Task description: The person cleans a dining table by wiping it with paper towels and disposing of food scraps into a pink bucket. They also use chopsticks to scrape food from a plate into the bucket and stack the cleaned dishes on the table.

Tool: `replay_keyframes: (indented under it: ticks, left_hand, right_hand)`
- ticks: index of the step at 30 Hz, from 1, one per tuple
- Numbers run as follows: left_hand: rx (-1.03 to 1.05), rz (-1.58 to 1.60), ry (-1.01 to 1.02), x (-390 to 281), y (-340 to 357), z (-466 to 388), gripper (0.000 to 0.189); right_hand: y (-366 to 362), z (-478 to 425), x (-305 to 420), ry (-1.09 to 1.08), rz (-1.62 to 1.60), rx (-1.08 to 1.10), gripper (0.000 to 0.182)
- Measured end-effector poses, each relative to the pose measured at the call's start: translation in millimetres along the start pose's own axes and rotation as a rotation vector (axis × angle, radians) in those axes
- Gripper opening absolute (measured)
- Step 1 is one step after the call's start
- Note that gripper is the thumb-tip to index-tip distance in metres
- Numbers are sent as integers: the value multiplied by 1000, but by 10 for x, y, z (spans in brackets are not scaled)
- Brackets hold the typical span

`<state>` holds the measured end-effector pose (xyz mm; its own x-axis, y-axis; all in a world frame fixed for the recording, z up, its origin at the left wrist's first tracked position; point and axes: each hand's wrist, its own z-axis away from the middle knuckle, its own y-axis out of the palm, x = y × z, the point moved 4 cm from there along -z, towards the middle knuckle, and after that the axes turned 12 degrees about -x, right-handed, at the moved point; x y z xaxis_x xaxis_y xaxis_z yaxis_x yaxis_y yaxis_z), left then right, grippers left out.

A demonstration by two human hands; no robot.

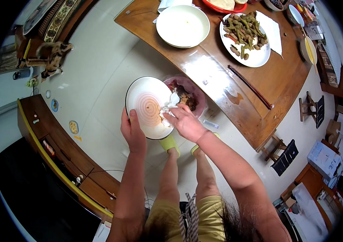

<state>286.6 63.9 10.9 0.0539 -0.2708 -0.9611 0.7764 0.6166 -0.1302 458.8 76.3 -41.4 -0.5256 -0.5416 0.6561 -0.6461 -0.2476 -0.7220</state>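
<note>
My left hand [132, 130] grips the lower left rim of a white plate [141, 90] with a dark edge and pinkish rings, which is tilted over the floor. Brownish residue marks its middle. A crumpled white tissue [169, 113] is pinched in my right hand [186, 122] and touches the plate's right side. Behind the plate and my right hand, a pink-lined bin [200, 90] on the floor holds dark food waste; part of it is hidden.
The wooden table [283, 72] bears a white dish [183, 25], a plate of green pods [245, 39] and dark chopsticks [250, 87]. Its near corner juts out at right. A cat [54, 59] stands at upper left, and a low wooden cabinet [77, 157] lies at left.
</note>
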Motion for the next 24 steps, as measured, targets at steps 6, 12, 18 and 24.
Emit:
replay_keyframes:
  ticks: [6, 12, 18, 24]
  left_hand:
    - [25, -10, -29, 133, 97, -113, 32]
    - [96, -124, -57, 280, 30, -52, 34]
    - [166, -118, -31, 245, 54, 55, 42]
    - [136, -89, -70, 224, 43, -137, 38]
  right_hand:
    - [-27, 4, 53, -68, -78, 215, 49]
    - [-99, -83, 59, -2, -133, 560, 42]
    - [-216, -290, -332, 261, -97, 33, 33]
    - [22, -72, 297, 7, -103, 69, 34]
